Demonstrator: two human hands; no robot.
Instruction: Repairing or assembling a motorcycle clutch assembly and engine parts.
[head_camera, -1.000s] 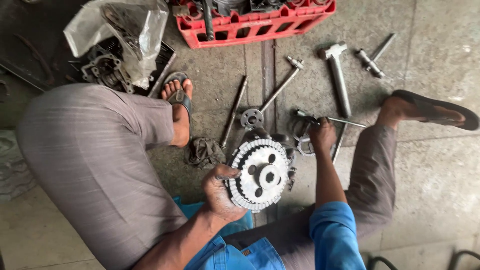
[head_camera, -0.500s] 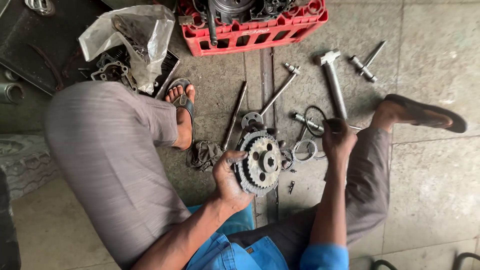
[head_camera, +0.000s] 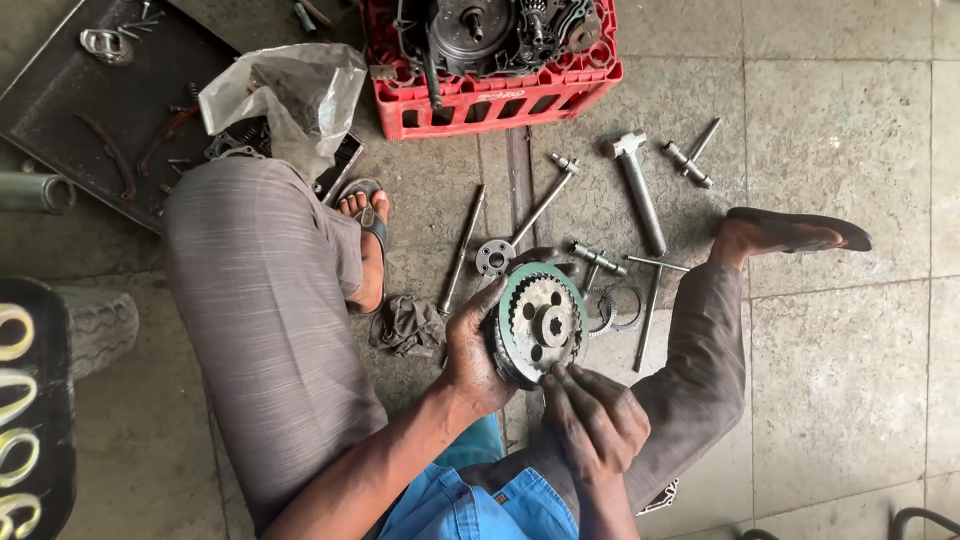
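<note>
We hold a round, toothed metal clutch assembly with a greenish outer ring (head_camera: 538, 325) above the concrete floor (head_camera: 850, 390), between our knees. Our left hand (head_camera: 470, 350) is curled around its left rim, gripping it upright and tilted toward us. Our right hand (head_camera: 595, 415) sits just below it, fingers pressed together with the fingertips (head_camera: 556, 375) touching the lower rim. On the floor just beyond lie a dark crumpled rag (head_camera: 405, 325), a long steel hammer (head_camera: 638, 190), several steel rods and loose rings (head_camera: 610, 305). A red plastic crate holding an engine (head_camera: 500, 95) stands near the floor's far edge.
</note>
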